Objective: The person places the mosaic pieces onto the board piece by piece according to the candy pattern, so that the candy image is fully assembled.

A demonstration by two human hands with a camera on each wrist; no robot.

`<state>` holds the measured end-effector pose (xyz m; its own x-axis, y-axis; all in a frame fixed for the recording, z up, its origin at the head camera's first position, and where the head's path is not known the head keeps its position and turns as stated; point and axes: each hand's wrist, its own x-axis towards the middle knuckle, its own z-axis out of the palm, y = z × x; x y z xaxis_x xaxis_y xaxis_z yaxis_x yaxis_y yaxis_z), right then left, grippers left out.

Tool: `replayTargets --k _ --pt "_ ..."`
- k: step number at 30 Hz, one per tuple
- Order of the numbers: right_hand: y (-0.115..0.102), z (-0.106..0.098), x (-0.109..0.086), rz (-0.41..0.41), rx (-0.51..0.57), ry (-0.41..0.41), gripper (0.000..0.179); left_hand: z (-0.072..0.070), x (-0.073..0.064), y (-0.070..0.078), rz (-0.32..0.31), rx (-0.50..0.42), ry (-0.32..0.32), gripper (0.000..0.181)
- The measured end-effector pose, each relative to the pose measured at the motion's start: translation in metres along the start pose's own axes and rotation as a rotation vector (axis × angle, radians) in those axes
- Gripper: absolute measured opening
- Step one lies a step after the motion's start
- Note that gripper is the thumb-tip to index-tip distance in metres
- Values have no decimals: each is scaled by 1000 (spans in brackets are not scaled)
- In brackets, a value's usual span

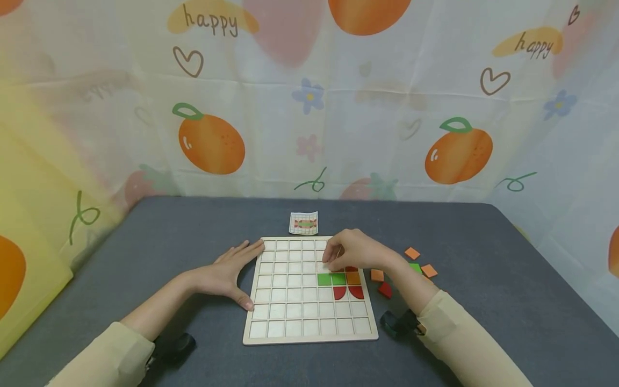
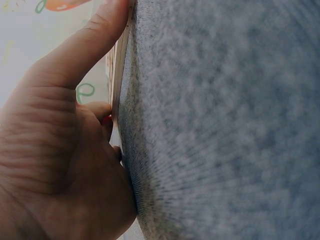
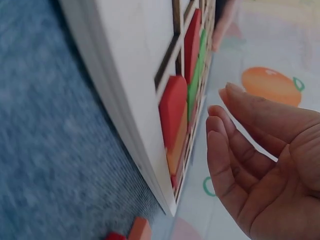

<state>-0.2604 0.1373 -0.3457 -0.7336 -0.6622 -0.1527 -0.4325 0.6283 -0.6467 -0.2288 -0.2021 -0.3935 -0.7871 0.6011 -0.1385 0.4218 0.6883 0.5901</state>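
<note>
A white gridded board (image 1: 280, 327) lies on the table, its right part holding green squares (image 1: 324, 279), an orange square (image 1: 353, 278) and red quarter-round pieces (image 1: 356, 292). My left hand (image 1: 220, 274) spreads along the board's left edge, thumb at the lower side and fingertips near the top corner. Over the upper right of the grid is my right hand (image 1: 355, 250), its fingers bent and partly covering a red piece behind the orange one. In the right wrist view, a gap shows between the thumb and fingertips (image 3: 216, 122), with no piece in it.
Loose orange tiles (image 1: 412, 252), a red piece (image 1: 385, 290) and a partly hidden green tile (image 1: 415, 267) lie right of the board, around the right forearm. A small pattern card (image 1: 303, 223) is behind the board. A fruit-printed cloth (image 1: 271, 134) hangs beyond the table (image 1: 217, 226).
</note>
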Motion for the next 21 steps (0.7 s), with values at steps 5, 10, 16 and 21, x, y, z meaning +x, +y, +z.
replayTargets --k 5,10,16,21 --pt "3 -7 -5 26 11 2 10 0 0 1 1 -1 -3 127" --pt "7 -16 -10 43 -3 1 12 -1 0 1 -6 -5 -7 126" --pt "13 -25 -17 60 -41 2 15 -1 0 1 -15 -5 -9 126" --pt "22 -31 -24 91 -27 0 18 -1 0 1 -13 -5 -7 127"
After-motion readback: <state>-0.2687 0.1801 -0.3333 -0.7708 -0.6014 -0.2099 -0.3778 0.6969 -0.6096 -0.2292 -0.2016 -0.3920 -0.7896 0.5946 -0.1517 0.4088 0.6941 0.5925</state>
